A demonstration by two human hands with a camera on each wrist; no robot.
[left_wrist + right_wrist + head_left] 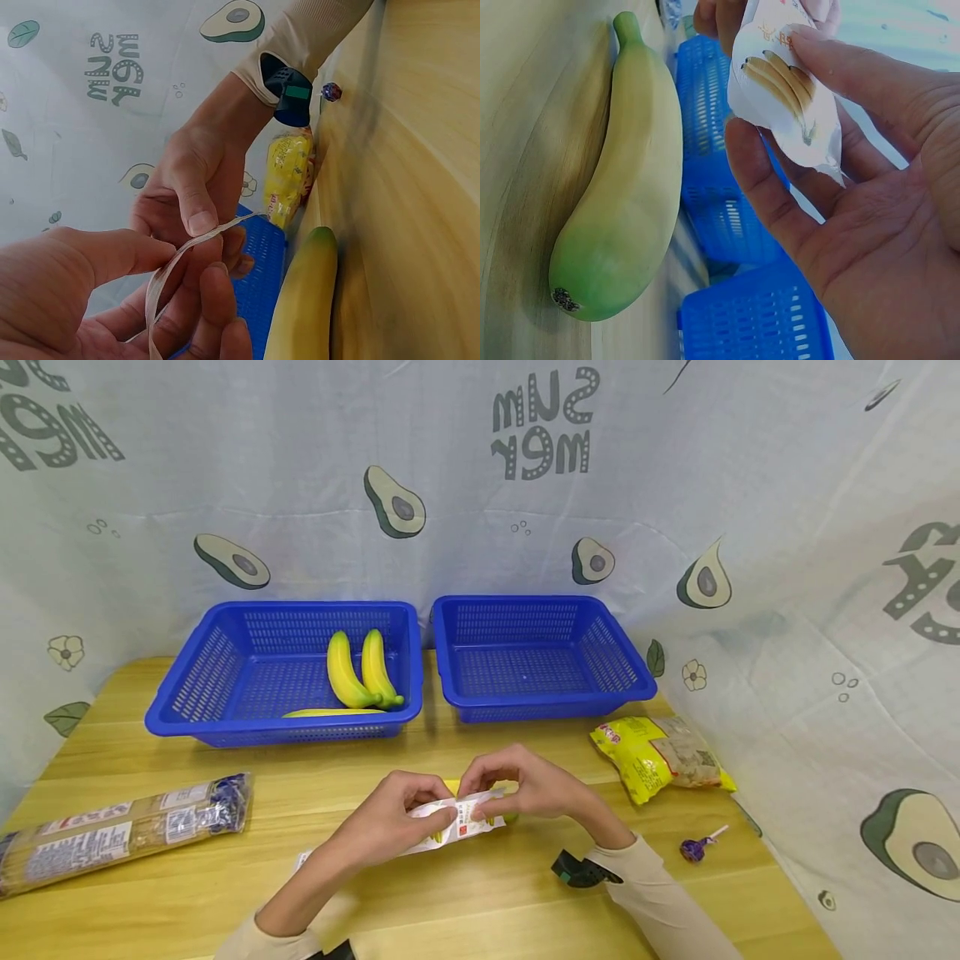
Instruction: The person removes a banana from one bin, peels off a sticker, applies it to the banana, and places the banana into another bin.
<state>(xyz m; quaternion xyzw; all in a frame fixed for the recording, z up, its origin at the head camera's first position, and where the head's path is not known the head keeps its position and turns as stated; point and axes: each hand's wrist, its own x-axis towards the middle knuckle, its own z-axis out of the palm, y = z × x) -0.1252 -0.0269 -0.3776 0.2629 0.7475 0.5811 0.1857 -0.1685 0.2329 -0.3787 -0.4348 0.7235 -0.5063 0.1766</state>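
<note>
Lower centre of the head view: left hand (397,818) and right hand (525,789) both pinched a flat white snack wrapper (457,825), held just above a loose banana (619,195) on the wooden table (465,910). Judgement: grip both ends firmly and keep the wrapper clear of the banana. Farther back, upper left, the left blue basket (187,681) held bananas (360,670).

Bare table (480,893) lies open between noodle pack (120,831) and lollipop (697,847).

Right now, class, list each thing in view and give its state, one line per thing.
White snack packet: pinched between both hands, above the table.
Left hand: pinching the packet.
Right hand: pinching the packet.
Loose banana: lying on the table.
Left basket: holds bananas.
Right basket: empty.
Yellow bag: lying flat.
</note>
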